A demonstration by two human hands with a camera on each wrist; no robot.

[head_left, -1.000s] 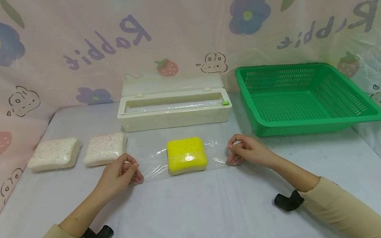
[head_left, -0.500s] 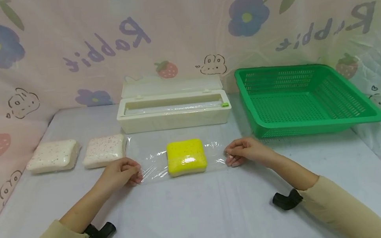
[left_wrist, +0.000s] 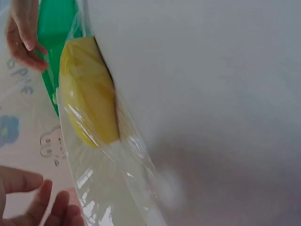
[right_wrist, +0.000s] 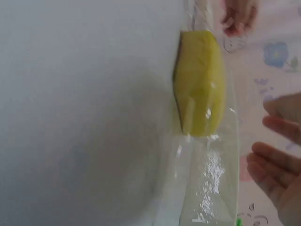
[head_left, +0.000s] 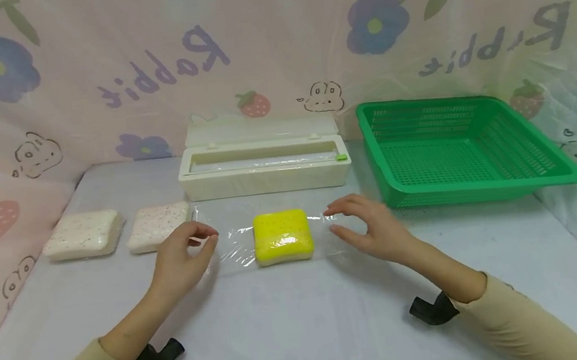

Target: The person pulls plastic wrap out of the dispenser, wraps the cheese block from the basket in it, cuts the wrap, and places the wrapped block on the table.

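A yellow speckled, sponge-like block [head_left: 282, 236] with rounded corners sits mid-table. Clear cling film [head_left: 237, 249] lies over it and spreads out to both sides. My left hand [head_left: 181, 256] hovers above the film's left end, thumb and fingers apart, with nothing held. On the other side, my right hand [head_left: 375, 226] is spread over the film's right end, its fingers and thumb parted and holding nothing. Both wrist views show the film draped over the block, with the left hand [left_wrist: 37, 202] and the right hand [right_wrist: 280, 157] clear of it.
Behind the block stands a white film dispenser [head_left: 267, 181], lid raised, a roll inside. A green basket [head_left: 484, 187] is at the back right. Two pale speckled blocks, one at the far left [head_left: 83, 235] and another [head_left: 156, 227] near my left hand, appear film-wrapped.
Both hands have let go of the film ends they were pinching and have lifted slightly, fingers parting. The film now lies loose at the sides; the yellow block stays in place.
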